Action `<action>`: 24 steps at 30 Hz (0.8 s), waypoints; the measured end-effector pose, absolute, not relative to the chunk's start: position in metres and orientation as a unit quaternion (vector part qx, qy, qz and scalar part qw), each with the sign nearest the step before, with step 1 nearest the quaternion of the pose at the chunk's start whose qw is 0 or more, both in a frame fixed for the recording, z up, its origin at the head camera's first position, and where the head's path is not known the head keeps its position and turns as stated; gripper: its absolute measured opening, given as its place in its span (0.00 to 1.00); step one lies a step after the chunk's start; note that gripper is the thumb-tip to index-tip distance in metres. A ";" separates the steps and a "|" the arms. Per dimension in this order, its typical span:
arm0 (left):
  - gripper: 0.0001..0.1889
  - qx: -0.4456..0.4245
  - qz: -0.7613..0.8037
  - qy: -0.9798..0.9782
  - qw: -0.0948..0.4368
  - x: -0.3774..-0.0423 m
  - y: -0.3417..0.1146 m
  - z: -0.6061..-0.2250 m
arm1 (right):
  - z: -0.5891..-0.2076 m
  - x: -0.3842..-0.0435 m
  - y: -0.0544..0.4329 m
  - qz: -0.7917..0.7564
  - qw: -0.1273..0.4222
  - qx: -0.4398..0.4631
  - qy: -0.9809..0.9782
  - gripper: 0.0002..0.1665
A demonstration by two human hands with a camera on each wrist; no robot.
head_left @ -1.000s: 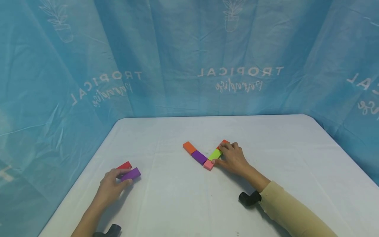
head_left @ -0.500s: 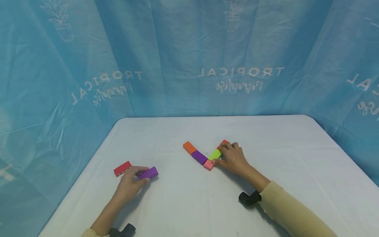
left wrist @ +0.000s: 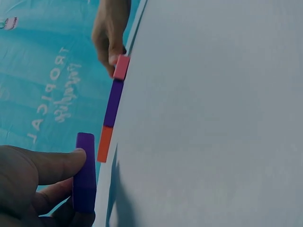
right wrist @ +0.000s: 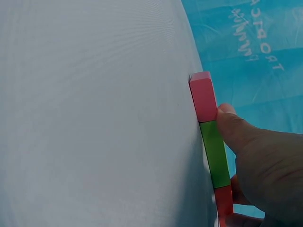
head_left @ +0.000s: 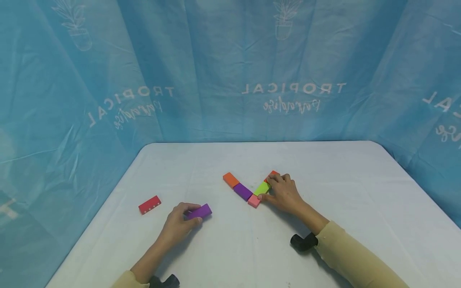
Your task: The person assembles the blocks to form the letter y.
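My left hand (head_left: pixel 180 222) holds a purple block (head_left: pixel 200 211) between thumb and fingers, low over the white table. In the left wrist view the thumb lies on one face of this purple block (left wrist: pixel 85 175). A V-shaped row runs from an orange block (head_left: pixel 230 180) through another purple block (head_left: pixel 243 191), a pink block (head_left: pixel 254 201) and a green block (head_left: pixel 261 188) to a red-orange block (head_left: pixel 272 175). My right hand (head_left: pixel 284 195) grips the row's right arm: its thumb (right wrist: pixel 229 124) touches where pink meets green, its fingers are bent at the red-orange block.
A red block (head_left: pixel 149 205) with white dots along its side lies on the left part of the white table (head_left: pixel 230 248). A blue printed curtain (head_left: pixel 216 72) hangs behind the table and along both sides. Each wrist carries a black camera mount (head_left: pixel 303 242).
My left hand has carried the purple block rightward, away from the red block, which now shows fully. The right hand and the V-shaped row have stayed in place.
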State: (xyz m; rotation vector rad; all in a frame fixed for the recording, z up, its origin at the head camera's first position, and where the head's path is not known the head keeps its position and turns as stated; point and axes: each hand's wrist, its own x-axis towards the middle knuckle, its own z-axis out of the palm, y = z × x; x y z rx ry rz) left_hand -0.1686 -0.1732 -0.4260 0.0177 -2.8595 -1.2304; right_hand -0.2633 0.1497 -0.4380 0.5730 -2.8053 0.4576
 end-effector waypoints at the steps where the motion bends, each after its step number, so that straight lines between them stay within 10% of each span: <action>1: 0.19 0.005 -0.398 -0.917 0.014 -0.169 -0.171 -0.427 | -0.438 -0.263 0.150 0.155 0.122 0.196 -0.960 0.44; 24: 0.18 -0.072 -0.428 -0.900 0.030 -0.178 -0.112 -0.436 | -0.438 -0.264 0.148 0.156 0.090 0.183 -0.967 0.46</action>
